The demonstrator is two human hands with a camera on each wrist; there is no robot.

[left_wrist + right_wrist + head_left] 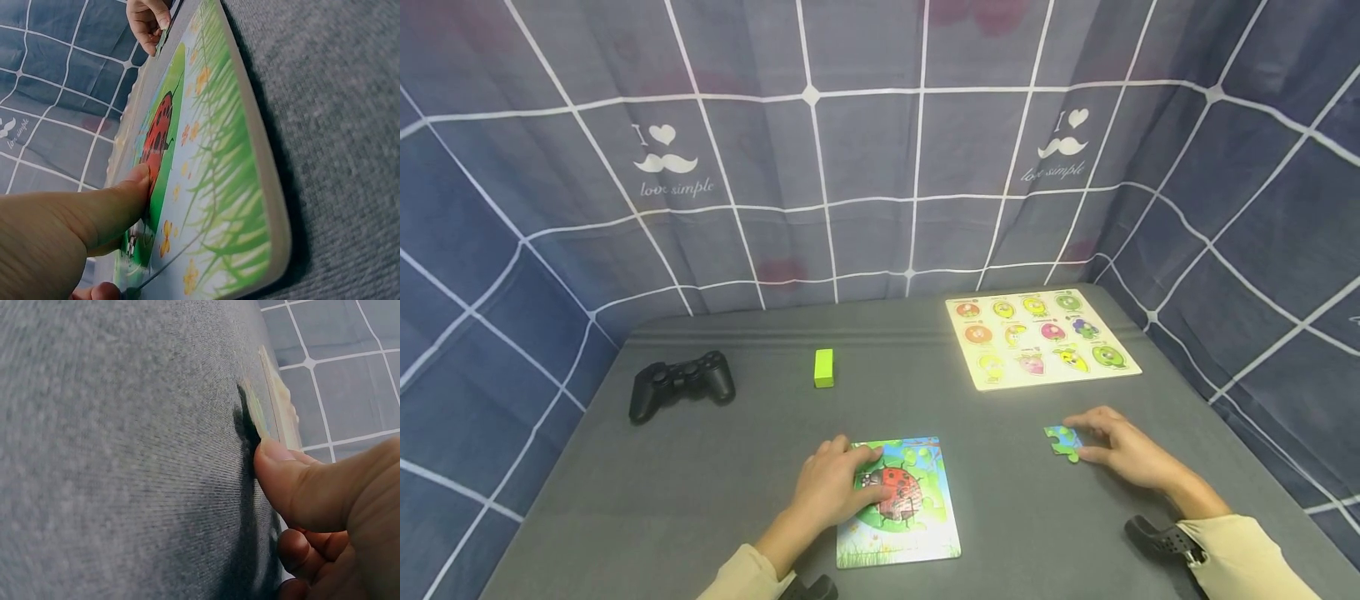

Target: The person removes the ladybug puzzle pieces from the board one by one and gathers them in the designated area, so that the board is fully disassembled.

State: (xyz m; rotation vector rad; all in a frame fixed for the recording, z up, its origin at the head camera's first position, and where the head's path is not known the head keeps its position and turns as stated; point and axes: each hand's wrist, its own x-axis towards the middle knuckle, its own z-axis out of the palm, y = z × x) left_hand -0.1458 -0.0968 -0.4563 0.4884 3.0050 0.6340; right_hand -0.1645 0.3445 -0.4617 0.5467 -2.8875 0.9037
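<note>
A ladybug jigsaw puzzle (925,517) in its board lies at the front middle of the table. My left hand (827,483) rests on its left side, thumb and index finger spread. In the left wrist view the thumb (128,200) presses on the red ladybug (159,128). Off to the right, my right hand (1123,446) pinches a blue and green jigsaw piece (1063,443) by its right side. The right wrist view shows this piece (255,409) nearly edge-on, tilted close over the grey cloth, with a shadow beside it.
Behind the right hand lies a fruit picture board (1043,340). A lime green block (823,368) sits beyond the puzzle, and a black game controller (682,385) is at the left. Checked curtains (865,150) enclose the back and sides of the grey table (700,492).
</note>
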